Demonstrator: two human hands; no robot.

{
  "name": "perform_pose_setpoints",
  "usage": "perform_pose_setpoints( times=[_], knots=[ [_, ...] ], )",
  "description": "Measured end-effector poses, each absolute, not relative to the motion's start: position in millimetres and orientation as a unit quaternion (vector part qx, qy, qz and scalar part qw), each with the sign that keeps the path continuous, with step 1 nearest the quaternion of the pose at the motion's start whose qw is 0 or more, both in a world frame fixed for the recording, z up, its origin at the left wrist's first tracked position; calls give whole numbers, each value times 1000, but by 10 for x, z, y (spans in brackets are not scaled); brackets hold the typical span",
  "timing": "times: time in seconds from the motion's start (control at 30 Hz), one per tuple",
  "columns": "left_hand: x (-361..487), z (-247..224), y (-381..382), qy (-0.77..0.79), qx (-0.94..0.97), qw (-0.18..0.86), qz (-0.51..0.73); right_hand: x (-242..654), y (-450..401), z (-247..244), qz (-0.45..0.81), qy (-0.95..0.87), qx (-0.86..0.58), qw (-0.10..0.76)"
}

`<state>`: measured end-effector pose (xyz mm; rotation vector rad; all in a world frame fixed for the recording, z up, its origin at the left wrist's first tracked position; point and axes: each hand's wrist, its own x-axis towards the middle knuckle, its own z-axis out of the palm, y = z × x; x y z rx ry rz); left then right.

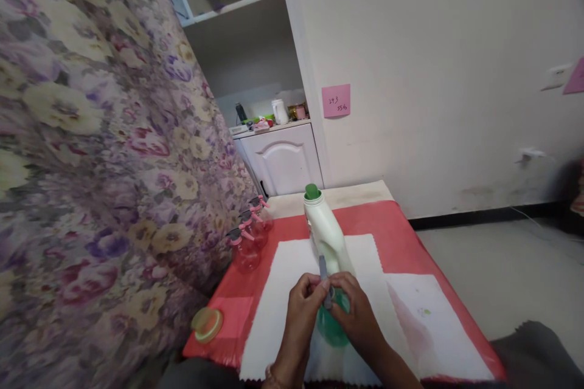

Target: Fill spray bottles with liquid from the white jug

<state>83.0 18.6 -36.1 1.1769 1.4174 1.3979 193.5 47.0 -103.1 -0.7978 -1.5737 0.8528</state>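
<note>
My left hand (303, 304) and my right hand (353, 310) meet near the front middle of the table, fingers closed in a pinch. Between their fingertips is a grey spray head (323, 273), partly covered by the fingers. Just below it, and partly behind my right hand, is a clear bottle with green liquid (333, 328); whether the spray head is seated on it, I cannot tell. Beyond my hands stands a pale green detergent bottle (326, 225), its cap off and a green spout (312, 192) showing at its mouth.
Three clear spray bottles (247, 255) with pink and black heads line the table's left edge. A round yellow-green lidded thing (207, 323) lies at the front left. White cloths (269, 316) cover part of the red tabletop (369, 219). A floral curtain (114, 164) hangs close by.
</note>
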Motion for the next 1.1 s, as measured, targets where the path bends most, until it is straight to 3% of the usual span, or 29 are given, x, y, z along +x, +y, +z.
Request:
perform_pose_setpoints(
  times=[0.13, 0.3, 0.5, 0.67, 0.83, 1.1],
  knots=[
    [823, -393, 192, 569, 465, 398, 550, 1908, 454, -1020, 343, -632, -392, 574],
    [828, -385, 195, 567, 467, 394, 553, 1957, 450, -1017, 366, -680, -323, 547],
    [847, -363, 181, 568, 462, 400, 551, 1914, 442, -1021, 356, -624, -387, 578],
    [858, -364, 180, 565, 457, 397, 561, 1937, 431, -1023, 375, -663, -324, 561],
    [850, -382, 171, 569, 459, 399, 553, 1931, 425, -997, 363, -626, -381, 576],
    [859, -389, 185, 562, 459, 395, 563, 1960, 431, -1000, 368, -648, -345, 570]
  ],
)
